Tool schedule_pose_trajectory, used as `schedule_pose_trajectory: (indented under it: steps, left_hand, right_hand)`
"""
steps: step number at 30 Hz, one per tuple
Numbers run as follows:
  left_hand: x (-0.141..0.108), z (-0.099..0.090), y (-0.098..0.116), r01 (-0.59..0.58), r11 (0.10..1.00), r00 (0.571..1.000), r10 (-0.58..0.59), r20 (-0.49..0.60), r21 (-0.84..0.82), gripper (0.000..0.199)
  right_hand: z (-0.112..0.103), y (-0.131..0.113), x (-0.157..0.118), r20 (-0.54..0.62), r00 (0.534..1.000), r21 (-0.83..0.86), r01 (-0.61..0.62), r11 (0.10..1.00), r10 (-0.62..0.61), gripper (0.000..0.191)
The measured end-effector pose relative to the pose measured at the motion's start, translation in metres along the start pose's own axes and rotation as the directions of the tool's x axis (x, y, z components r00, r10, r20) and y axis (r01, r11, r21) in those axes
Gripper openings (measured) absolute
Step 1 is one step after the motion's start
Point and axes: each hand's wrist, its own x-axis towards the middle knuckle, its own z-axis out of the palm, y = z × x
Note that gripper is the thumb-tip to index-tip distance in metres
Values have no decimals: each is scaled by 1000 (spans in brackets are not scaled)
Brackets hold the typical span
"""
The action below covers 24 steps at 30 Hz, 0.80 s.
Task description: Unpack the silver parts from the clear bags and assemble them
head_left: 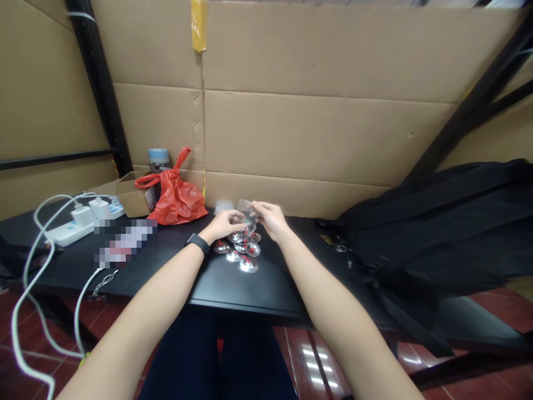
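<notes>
A small clear plastic bag is up between my two hands over the black table. My right hand pinches its right edge with the fingertips. On the other side my left hand, with a dark watch on the wrist, has its thumb and fingers closed at the bag's lower left. Right below lies a pile of small shiny metal discs with red cords, which look like finger cymbals. Some discs sit at the bag's bottom; whether they are inside it I cannot tell.
A red plastic bag, a cardboard box and a blue-lidded jar stand back left. Nearer are a white power strip with cables and a blurred-out object. Black fabric covers the right side. Cardboard walls the back.
</notes>
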Motion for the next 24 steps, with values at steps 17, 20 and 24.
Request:
schedule_pose_trajectory:
  steps: [17,20,24]
  left_hand:
    - [7,2,6,-24,987,964,-19,-266,-157,34]
    - [6,0,10,-8,997,952,-15,-307,-73,29]
    - [-2,-8,23,-102,956,924,194,-331,276,22]
  right_hand:
    - [-4,4,3,-68,993,-55,97,994,-101,46]
    - [-5,3,5,-122,988,-14,96,995,-97,44]
    - [-6,2,4,-214,976,-74,15,997,-31,37]
